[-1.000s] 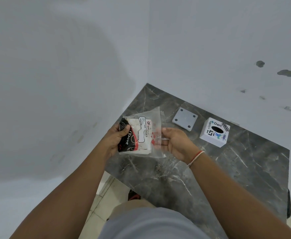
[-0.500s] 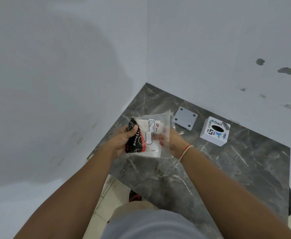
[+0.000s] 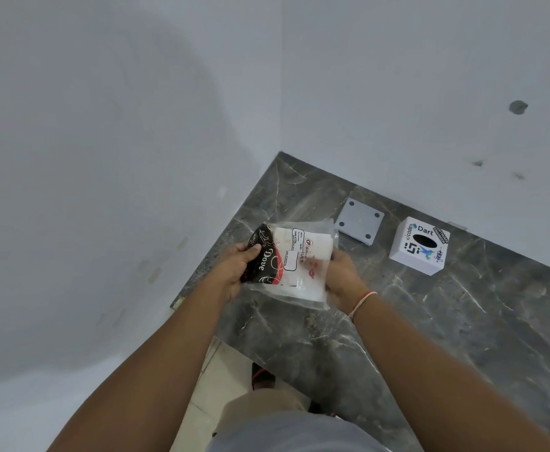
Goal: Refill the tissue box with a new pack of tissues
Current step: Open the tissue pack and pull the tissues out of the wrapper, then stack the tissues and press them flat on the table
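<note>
Two hands — left hand (image 3: 234,272), right hand (image 3: 342,278) — grip one tissue pack (image 3: 291,262).

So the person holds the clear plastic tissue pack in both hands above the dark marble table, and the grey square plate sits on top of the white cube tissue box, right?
Not quite. In the head view the grey square plate lies flat on the dark marble table, beside the white cube tissue box and apart from it, not on top. The rest holds: left hand and right hand both grip the clear plastic tissue pack.
</note>
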